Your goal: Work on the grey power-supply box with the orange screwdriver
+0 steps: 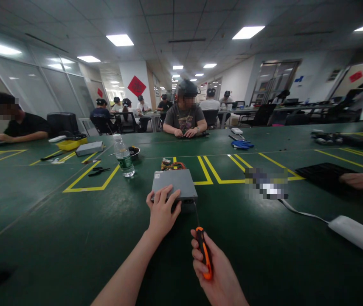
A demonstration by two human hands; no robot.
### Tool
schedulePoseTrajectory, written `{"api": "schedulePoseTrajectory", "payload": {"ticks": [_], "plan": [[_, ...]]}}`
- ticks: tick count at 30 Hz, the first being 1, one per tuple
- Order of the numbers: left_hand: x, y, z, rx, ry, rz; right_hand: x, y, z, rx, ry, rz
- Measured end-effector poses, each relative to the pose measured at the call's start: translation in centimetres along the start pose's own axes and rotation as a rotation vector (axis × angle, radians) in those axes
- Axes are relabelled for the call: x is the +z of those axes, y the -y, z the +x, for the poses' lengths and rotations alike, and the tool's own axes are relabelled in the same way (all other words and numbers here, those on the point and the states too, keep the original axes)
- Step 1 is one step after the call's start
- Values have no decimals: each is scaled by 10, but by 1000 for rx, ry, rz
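A grey metal computer power supply (176,182) lies on the green table in front of me, its bundle of coloured cables (173,165) at the far side. My left hand (163,210) grips its near left part, fingers spread over the top and thumb at the near side. In my right hand (216,261) is a screwdriver (204,255) with an orange and black handle, fingers wrapped round it. Its thin shaft points up to the power supply's near right corner. Whether the tip sits in a screw is too small to tell.
Left of the power supply stand a water bottle (124,158) and a dark bowl (134,152). Black pliers (98,171) lie farther left. To the right are a phone (268,187), a white power strip (356,233) and another person's hand (358,180). A co-worker (186,114) sits opposite.
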State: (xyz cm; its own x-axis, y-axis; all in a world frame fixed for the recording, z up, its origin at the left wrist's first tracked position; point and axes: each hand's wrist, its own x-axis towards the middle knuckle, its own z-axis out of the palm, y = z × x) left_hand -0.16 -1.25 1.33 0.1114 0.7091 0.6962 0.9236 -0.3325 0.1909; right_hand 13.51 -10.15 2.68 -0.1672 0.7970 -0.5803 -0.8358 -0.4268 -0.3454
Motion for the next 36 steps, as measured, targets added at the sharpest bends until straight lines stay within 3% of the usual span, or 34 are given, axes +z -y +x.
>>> {"api": "schedulePoseTrajectory", "payload": {"ticks": [9, 15, 21, 27, 32, 36], "plan": [[0, 0, 0, 7, 1, 0, 0, 2, 0, 34, 28, 42], [1, 0, 0, 10, -9, 11, -1, 1, 3, -44, -14, -30], [1, 1, -1, 12, -8, -1, -3, 1, 3, 25, -12, 25], [1, 0, 0, 11, -15, 11, -3, 1, 3, -40, -19, 0], [0, 0, 0, 10, -13, -7, -4, 1, 4, 28, 18, 9], [1, 0, -1, 5, -5, -14, -3, -1, 6, -25, -7, -26]]}}
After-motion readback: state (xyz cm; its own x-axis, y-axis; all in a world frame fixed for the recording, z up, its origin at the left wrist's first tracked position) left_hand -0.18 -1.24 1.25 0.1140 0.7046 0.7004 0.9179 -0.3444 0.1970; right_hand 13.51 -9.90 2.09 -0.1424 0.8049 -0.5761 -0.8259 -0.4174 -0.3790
